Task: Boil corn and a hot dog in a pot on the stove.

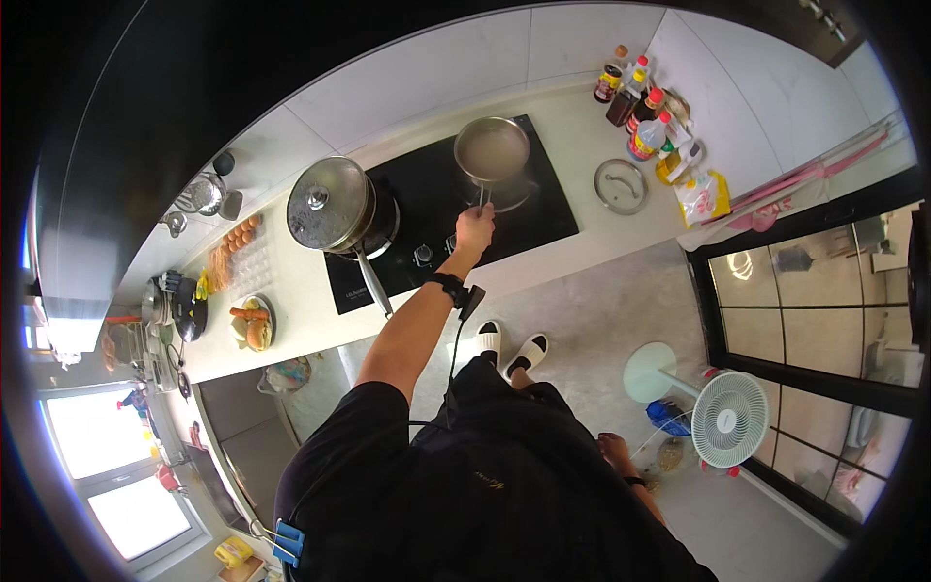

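My left hand (476, 228) is closed around the handle of a small metal saucepan (492, 149), which has cloudy liquid in it. The saucepan is over the right part of the black glass cooktop (429, 174); whether it rests on the burner or is lifted cannot be told. A larger lidded pan (331, 204) stands on the left burner, its glass lid beaded with drops and its long handle towards me. A glass lid (620, 187) lies on the counter right of the cooktop. My right hand (612, 447) hangs low at my side, away from the counter; whether it holds anything cannot be told.
Sauce and oil bottles (644, 116) and a yellow-white bag (702, 198) stand in the right corner. Left are a plate of bread and sausage (254, 325), eggs (242, 233) and a black pan (190, 309). A standing fan (729, 420) is on the floor at right.
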{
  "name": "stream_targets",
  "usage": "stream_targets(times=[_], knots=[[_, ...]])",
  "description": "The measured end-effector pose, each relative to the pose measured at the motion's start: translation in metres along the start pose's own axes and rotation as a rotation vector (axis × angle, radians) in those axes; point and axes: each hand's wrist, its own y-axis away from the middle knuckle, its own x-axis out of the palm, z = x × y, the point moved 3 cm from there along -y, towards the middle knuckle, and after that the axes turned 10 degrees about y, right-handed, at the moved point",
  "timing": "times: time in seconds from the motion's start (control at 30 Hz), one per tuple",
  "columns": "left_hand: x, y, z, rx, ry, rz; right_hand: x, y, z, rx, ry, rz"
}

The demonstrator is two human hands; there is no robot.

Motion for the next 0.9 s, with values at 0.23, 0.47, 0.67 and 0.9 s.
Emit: stream_targets(times=[0.23, 0.47, 0.67, 0.9], knots=[[0.005, -0.017, 0.020, 0.139, -0.171, -0.097, 0.026, 0.023, 0.091, 0.251, -0.010, -0.234], [0.010, -0.014, 0.017, 0.125, -0.169, -0.080, 0.012, 0.024, 0.079, 0.189, -0.099, -0.149], [0.000, -0.006, 0.009, -0.080, 0.062, 0.126, 0.012, 0.015, 0.078, -0.354, 0.916, -0.138], [-0.057, -0.021, 0.014, 0.436, -0.770, -0.283, 0.036, 0.023, 0.130, 0.162, 0.221, -0.237]])
